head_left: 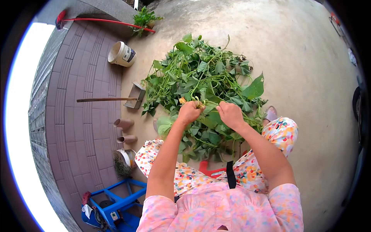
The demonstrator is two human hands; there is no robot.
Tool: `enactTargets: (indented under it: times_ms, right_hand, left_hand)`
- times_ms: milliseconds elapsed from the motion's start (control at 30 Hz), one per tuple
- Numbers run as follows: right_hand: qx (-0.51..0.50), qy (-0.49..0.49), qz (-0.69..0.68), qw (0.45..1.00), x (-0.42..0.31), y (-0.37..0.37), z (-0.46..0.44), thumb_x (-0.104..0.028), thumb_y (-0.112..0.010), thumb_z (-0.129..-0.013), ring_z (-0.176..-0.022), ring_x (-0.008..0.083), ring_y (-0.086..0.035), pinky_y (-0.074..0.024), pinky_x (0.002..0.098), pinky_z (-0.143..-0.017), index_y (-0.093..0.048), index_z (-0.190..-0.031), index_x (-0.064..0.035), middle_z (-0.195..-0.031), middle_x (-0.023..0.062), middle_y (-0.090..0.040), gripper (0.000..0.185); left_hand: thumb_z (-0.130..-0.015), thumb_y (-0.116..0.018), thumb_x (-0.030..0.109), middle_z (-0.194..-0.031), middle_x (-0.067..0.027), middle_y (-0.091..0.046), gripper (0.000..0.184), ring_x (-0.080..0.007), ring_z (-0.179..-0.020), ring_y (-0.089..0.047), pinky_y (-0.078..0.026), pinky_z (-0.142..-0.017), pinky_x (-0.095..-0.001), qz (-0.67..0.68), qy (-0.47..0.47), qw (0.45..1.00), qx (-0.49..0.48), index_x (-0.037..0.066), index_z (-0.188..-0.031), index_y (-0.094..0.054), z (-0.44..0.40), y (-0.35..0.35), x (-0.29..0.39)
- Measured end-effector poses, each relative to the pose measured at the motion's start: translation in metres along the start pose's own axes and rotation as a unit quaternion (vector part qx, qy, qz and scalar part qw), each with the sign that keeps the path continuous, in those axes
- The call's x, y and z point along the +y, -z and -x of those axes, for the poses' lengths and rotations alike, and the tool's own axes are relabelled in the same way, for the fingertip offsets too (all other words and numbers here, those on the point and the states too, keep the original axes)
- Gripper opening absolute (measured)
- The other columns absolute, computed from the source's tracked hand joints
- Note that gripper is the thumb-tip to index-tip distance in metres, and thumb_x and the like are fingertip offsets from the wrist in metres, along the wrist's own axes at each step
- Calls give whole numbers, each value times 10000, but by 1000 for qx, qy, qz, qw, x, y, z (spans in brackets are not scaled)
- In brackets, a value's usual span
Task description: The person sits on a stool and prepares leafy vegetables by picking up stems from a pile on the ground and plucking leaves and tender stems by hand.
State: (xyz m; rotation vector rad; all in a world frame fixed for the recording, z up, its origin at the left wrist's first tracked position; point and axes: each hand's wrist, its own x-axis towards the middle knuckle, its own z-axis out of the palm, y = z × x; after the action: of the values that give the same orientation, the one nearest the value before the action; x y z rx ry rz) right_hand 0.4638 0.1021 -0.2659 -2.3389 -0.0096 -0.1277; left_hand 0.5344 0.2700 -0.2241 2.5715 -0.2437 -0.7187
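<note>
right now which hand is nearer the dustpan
Left. The left hand is apart from the dustpan, to its right; the right hand is farther right, beyond the left one.

On the floor (309, 77), vines (197, 69) are lying before me. Along its left edge, by the wall (77, 116), a bucket (123, 55), a dustpan (136, 95), boots (127, 138) and a frame (101, 208) are lining up, the frame nearest me. Near its far left corner, a plant (144, 17) is standing beside a broom (104, 20). At its right edge, a wheel (356, 102) is standing.

Left hand (189, 113) and right hand (231, 116) gripping green stems (210, 103), leafy heap (193, 73) beneath
</note>
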Motion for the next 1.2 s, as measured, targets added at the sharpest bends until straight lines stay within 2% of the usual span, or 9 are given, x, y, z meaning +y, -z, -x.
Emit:
enactTargets:
  times_ms: [233,400,533,667,800,867,933,1000,1200]
  right_hand:
    - [8,18,-27,999,-2,-1,1,-236,-485,-809,-562,339,-542,-433,435,-516,-469,-694,-39,-593,143,-548,228]
    - [-13,-12,-38,999,-11,-14,10,-240,-485,-805,-550,349,-538,-426,452,-508,-492,-693,-25,-585,166,-545,243]
    - [-2,-66,-75,995,-11,11,5,-242,-483,-805,-554,362,-531,-417,447,-506,-501,-685,-12,-576,185,-532,260]
    - [24,-71,-216,973,8,1,-4,-234,-528,-787,-518,346,-496,-380,396,-486,-491,-661,18,-560,185,-506,284]
    - [10,-92,-241,966,10,5,-7,-222,-556,-767,-476,276,-438,-360,355,-482,-501,-644,28,-542,170,-477,284]
    - [-5,-108,-244,964,10,9,-9,-213,-551,-774,-471,204,-421,-347,326,-472,-496,-640,28,-526,133,-458,281]
    - [-23,-128,-272,954,12,8,-10,-206,-546,-779,-477,173,-412,-342,313,-469,-504,-648,26,-522,109,-456,270]
    - [-38,-147,-302,941,14,4,-11,-199,-541,-784,-482,142,-403,-336,300,-466,-511,-656,25,-518,85,-453,259]
    - [-29,-193,-387,901,19,0,-10,-164,-536,-787,-496,116,-402,-347,283,-479,-532,-699,13,-538,37,-476,198]
  left_hand:
    - [-768,-572,260,-571,-121,-538,198,-260,-551,-519,-406,-533,-349,173,-12,983,67,65,-773,-607,-8,-26,-22]
    - [-735,-603,274,-611,-139,-560,215,-291,-572,-543,-417,-540,-375,-60,-89,977,183,62,-768,-603,-12,-26,-40]
    - [-734,-611,272,-649,-161,-576,231,-333,-604,-548,-426,-553,-391,-36,17,952,303,44,-764,-593,-27,17,-162]
    - [-742,-622,176,-660,-151,-596,216,-211,-564,-561,-447,-568,-299,-130,27,935,329,-1,-865,-608,6,58,-89]
    - [-774,-582,86,-644,-47,-587,118,-49,-575,-502,-414,-541,-210,198,-7,950,243,9,-857,-616,-3,14,-54]
    - [-756,-592,74,-574,-118,-559,100,-155,-477,-499,-415,-495,-254,262,-82,936,222,1,-823,-605,2,-18,-29]
    - [-802,-542,70,-716,-53,-608,132,-52,-599,-505,-416,-557,-214,150,-73,973,162,25,-911,-601,19,-25,11]
    - [-794,-542,66,-739,-84,-595,117,-137,-591,-526,-419,-553,-258,181,-210,929,246,40,-897,-592,13,-52,19]
    - [-718,-588,94,-709,-109,-547,100,-301,-674,-534,-437,-577,-344,-8,-270,945,186,57,-806,-560,20,-69,23]
